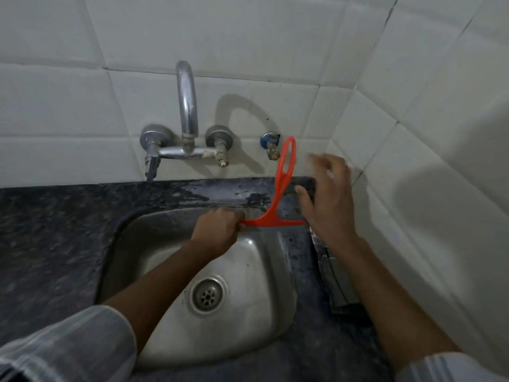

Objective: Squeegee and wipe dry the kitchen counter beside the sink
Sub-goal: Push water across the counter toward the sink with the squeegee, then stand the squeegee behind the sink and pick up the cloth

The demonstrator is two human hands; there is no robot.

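We grip the squeegee blade-end in our left hand at the sink rim, right hand open (blurred) beside its handle, and should press evenly across the wet desk.

No text, label, brand, number or sign can be read on anything here.

Squeegee: orange plastic, smooth.
Counter: dark speckled stone, polished, wet patches near the wall.
Sink: brushed steel, dull sheen.
Tap: chromed metal, glossy.
Wall: white glazed tile.
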